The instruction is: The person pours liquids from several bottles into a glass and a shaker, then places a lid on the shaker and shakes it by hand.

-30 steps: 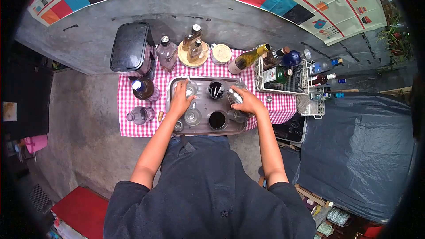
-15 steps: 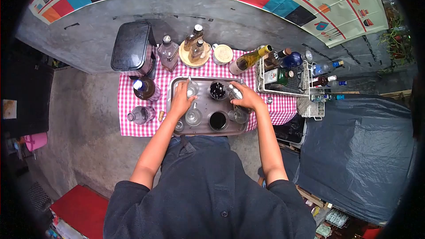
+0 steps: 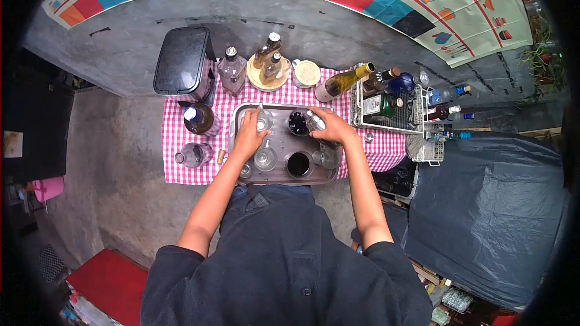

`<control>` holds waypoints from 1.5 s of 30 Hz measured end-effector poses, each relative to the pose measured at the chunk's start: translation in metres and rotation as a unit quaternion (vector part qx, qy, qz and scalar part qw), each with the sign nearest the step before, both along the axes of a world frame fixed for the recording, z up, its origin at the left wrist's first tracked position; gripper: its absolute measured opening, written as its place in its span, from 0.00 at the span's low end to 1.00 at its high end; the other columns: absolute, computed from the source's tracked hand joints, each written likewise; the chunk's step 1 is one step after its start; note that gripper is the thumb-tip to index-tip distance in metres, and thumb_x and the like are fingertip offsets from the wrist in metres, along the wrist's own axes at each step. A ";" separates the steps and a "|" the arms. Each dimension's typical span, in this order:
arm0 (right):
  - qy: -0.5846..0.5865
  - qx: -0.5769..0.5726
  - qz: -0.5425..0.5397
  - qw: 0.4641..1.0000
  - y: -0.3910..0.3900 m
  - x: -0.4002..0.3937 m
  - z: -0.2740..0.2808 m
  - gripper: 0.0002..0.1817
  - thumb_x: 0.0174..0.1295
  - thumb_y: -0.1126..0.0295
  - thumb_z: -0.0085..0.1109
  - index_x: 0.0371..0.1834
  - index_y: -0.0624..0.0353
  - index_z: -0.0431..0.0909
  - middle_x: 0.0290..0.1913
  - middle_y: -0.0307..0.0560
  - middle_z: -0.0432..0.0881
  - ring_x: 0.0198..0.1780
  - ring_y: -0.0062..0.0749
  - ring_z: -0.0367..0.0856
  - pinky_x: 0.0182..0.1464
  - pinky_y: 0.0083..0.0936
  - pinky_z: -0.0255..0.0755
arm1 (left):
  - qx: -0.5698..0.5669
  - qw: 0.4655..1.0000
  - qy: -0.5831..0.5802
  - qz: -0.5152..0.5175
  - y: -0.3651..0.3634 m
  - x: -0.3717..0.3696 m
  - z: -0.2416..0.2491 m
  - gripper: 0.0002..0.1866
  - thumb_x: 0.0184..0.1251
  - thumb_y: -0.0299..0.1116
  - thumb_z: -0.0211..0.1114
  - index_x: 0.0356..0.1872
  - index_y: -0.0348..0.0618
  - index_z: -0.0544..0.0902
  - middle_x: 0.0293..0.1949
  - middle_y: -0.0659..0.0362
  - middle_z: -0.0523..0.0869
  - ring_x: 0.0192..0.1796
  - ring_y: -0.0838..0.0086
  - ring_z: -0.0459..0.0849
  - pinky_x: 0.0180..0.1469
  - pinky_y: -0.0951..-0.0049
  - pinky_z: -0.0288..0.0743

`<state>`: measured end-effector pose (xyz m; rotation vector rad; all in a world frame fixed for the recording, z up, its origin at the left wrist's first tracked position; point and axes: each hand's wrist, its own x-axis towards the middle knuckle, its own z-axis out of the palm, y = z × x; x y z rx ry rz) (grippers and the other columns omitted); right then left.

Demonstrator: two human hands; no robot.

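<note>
My left hand [image 3: 248, 135] is closed around a clear glass [image 3: 264, 122] at the far left of the brown tray [image 3: 281, 140]. In my right hand [image 3: 333, 128] is a small clear glass vessel [image 3: 315, 122], tilted, its end right at the rim of a glass of dark liquid [image 3: 297, 123]. Nearer me stands a second glass of dark liquid [image 3: 299, 164]. A clear glass [image 3: 265, 159] and a smaller glass [image 3: 245, 171] are at the tray's near left. Another clear glass [image 3: 330, 157] sits by the right edge, partly under my right hand.
Bottles [image 3: 200, 120] and a cork [image 3: 222, 156] are left of the tray on the checked cloth [image 3: 175, 173]. Behind stand a black-lidded bin [image 3: 181, 63], a wooden plate [image 3: 260, 83] with bottles and a mug [image 3: 306, 74]. A wire rack [image 3: 386, 125] of bottles is at right.
My right hand has moved slightly left with the small glass vessel, bringing it to the far dark glass. My left hand stays on the clear glass.
</note>
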<state>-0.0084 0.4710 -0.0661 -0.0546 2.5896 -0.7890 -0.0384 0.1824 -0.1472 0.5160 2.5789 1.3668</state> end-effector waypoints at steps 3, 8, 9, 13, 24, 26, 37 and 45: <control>-0.001 0.013 0.009 1.000 -0.004 -0.001 -0.001 0.47 0.45 0.61 0.75 0.73 0.49 0.66 0.68 0.62 0.72 0.69 0.55 0.70 0.70 0.39 0.65 | -0.001 1.000 0.000 0.002 0.000 0.000 0.000 0.43 0.53 0.30 0.76 0.71 0.37 0.64 0.63 0.45 0.70 0.67 0.47 0.68 0.69 0.57 0.64; -0.048 0.030 -0.004 0.998 -0.013 0.000 0.008 0.47 0.44 0.60 0.75 0.73 0.49 0.67 0.66 0.62 0.73 0.68 0.57 0.71 0.69 0.39 0.65 | -0.001 1.000 -0.006 0.004 0.000 0.001 0.002 0.43 0.53 0.31 0.76 0.71 0.37 0.64 0.63 0.45 0.70 0.67 0.48 0.69 0.69 0.57 0.64; -0.031 0.030 0.010 0.999 -0.013 0.002 0.007 0.47 0.44 0.59 0.75 0.73 0.48 0.66 0.66 0.62 0.74 0.67 0.57 0.72 0.69 0.39 0.66 | -0.003 1.000 -0.008 0.003 0.000 0.000 0.002 0.43 0.53 0.31 0.76 0.71 0.37 0.64 0.63 0.45 0.70 0.67 0.48 0.69 0.69 0.57 0.64; -0.001 0.015 0.035 0.999 -0.012 0.010 -0.004 0.47 0.45 0.59 0.74 0.73 0.45 0.65 0.64 0.62 0.75 0.63 0.58 0.75 0.66 0.40 0.69 | -0.009 1.000 -0.010 0.005 0.000 0.000 0.002 0.43 0.53 0.31 0.76 0.71 0.37 0.64 0.63 0.45 0.71 0.67 0.48 0.69 0.68 0.57 0.65; -0.045 0.042 0.041 0.997 0.002 0.026 0.003 0.48 0.47 0.58 0.75 0.75 0.40 0.63 0.59 0.67 0.76 0.60 0.59 0.77 0.64 0.42 0.71 | -0.007 1.000 -0.005 0.000 0.000 0.000 -0.002 0.44 0.53 0.32 0.77 0.71 0.36 0.64 0.62 0.45 0.71 0.66 0.48 0.70 0.68 0.57 0.65; -0.055 0.046 0.036 0.997 0.010 0.023 0.000 0.48 0.46 0.58 0.75 0.75 0.40 0.63 0.59 0.67 0.76 0.61 0.58 0.77 0.64 0.42 0.71 | -0.006 1.000 -0.002 0.000 0.000 0.000 -0.002 0.44 0.53 0.32 0.77 0.71 0.36 0.64 0.62 0.45 0.71 0.65 0.48 0.70 0.68 0.57 0.66; -0.012 0.035 0.058 0.998 0.018 -0.007 -0.007 0.47 0.47 0.59 0.74 0.74 0.46 0.64 0.64 0.63 0.75 0.64 0.56 0.75 0.66 0.39 0.69 | -0.003 1.000 -0.010 -0.001 0.000 0.000 0.004 0.42 0.54 0.31 0.76 0.70 0.35 0.65 0.62 0.45 0.71 0.66 0.48 0.69 0.68 0.57 0.64; 0.018 0.039 0.110 0.993 0.002 -0.018 -0.015 0.47 0.47 0.59 0.74 0.74 0.46 0.64 0.63 0.63 0.75 0.64 0.57 0.75 0.66 0.40 0.69 | -0.011 1.000 -0.008 0.001 -0.001 0.001 0.005 0.43 0.54 0.32 0.76 0.71 0.37 0.64 0.62 0.45 0.71 0.67 0.48 0.69 0.68 0.58 0.65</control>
